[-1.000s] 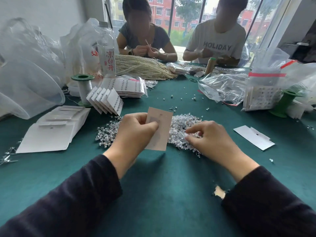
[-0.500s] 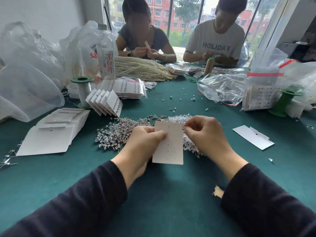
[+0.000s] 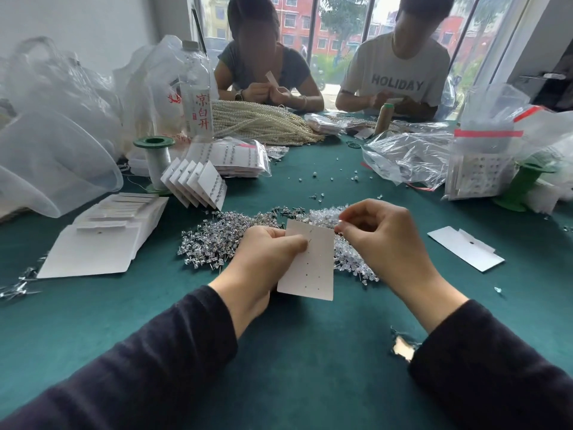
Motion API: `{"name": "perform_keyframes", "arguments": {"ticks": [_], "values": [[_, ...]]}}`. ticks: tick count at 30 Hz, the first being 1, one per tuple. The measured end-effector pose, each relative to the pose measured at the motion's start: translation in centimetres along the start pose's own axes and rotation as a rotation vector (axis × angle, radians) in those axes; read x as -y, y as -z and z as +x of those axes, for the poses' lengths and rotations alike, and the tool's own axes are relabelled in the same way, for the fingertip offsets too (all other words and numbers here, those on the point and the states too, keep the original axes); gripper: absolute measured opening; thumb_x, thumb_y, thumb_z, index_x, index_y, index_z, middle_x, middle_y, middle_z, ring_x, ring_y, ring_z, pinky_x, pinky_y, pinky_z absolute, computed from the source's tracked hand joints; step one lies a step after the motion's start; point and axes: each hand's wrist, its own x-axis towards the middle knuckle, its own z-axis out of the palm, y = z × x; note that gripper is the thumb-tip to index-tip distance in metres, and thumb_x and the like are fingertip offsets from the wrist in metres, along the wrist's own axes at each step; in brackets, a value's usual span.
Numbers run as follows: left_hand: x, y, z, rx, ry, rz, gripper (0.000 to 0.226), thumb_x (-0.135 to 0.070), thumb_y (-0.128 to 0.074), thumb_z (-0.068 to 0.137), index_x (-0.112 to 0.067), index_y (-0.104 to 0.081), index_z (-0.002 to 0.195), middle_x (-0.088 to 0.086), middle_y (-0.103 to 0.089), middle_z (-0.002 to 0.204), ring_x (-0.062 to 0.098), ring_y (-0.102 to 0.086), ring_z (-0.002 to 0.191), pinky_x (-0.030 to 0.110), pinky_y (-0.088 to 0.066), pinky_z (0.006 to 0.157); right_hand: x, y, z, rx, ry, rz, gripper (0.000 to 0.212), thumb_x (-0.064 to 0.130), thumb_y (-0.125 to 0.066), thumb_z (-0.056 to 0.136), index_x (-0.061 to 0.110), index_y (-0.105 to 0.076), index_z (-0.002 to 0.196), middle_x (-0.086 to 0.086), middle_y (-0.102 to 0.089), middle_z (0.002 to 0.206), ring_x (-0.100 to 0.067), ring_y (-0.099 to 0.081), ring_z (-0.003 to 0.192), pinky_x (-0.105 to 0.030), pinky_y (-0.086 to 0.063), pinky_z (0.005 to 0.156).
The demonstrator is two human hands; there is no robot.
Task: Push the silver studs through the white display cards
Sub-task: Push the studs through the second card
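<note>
Left hand (image 3: 266,259) grip: thumb on the face, fingers behind, clamping the display card (image 3: 310,268) by its left edge, held clear above the table (image 3: 310,352). Card's long axis runs away from the person, punched face toward the camera. Right hand (image 3: 381,243) grip is closed in a fingertip pinch on what looks like one stud (image 3: 339,226), at the card's top right corner. Empty holes lie left of and below that pinch, so the right hand is nearer. Stud pile (image 3: 223,237) sits just behind the card. Versus 1 s ago: right hand was down in the pile and the card showed its back; now it's turned face-on.
</note>
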Motion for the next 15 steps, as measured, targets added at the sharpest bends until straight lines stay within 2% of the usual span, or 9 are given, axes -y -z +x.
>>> {"name": "perform_keyframes", "arguments": {"ticks": [5, 9, 15], "values": [[0.2, 0.0, 0.1, -0.006, -0.015, -0.019, 0.021, 0.0, -0.058, 0.081, -0.007, -0.065, 0.062, 0.002, -0.067, 0.053, 0.013, -0.063, 0.047, 0.024, -0.051, 0.047, 1.4, 0.0, -1.3, -0.003, 0.131, -0.046, 0.013, 0.013, -0.071, 0.074, 0.024, -0.068, 0.067, 0.01, -0.068, 0.065, -0.006, -0.062, 0.062, -0.024, -0.05, 0.064], [0.2, -0.1, 0.1, -0.009, -0.037, -0.036, 0.025, 0.003, -0.058, 0.08, -0.007, -0.064, 0.058, 0.002, -0.065, 0.049, 0.014, -0.062, 0.044, 0.024, -0.051, 0.046, 2.0, -1.3, -2.4, 0.024, 0.251, -0.06, 0.013, 0.007, -0.07, 0.073, 0.019, -0.068, 0.07, 0.006, -0.067, 0.07, -0.011, -0.062, 0.068, -0.028, -0.05, 0.069], [0.4, -0.1, 0.0, -0.011, -0.061, -0.045, 0.025, 0.004, -0.058, 0.079, -0.006, -0.063, 0.057, 0.002, -0.062, 0.046, 0.013, -0.059, 0.04, 0.019, -0.047, 0.04, 1.6, -2.0, -2.5, 0.027, 0.261, -0.081, 0.011, 0.004, -0.068, 0.072, 0.014, -0.068, 0.069, 0.004, -0.065, 0.07, -0.014, -0.061, 0.07, -0.03, -0.048, 0.07]]}}
